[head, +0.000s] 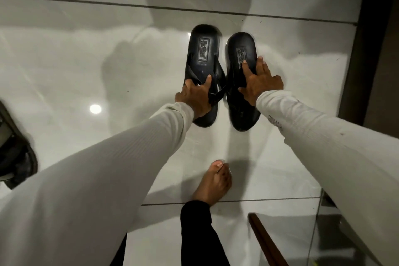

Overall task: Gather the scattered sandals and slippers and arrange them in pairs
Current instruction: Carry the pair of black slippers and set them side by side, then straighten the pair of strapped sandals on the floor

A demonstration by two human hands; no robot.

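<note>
Here, left hand (194,97) gripping left sandal (201,58), right hand (259,84) atop right sandal (239,54)

Both arms reach forward, left hand (195,97) curled in a grip, right hand (260,82) flat.

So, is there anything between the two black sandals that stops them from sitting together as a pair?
Nothing visible. The left sandal and right sandal lie side by side, with only bare floor between them.

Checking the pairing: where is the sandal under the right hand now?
In the head view, right of centre on the tiled floor, the right sandal lies close beside the left sandal, under the right hand.
</note>
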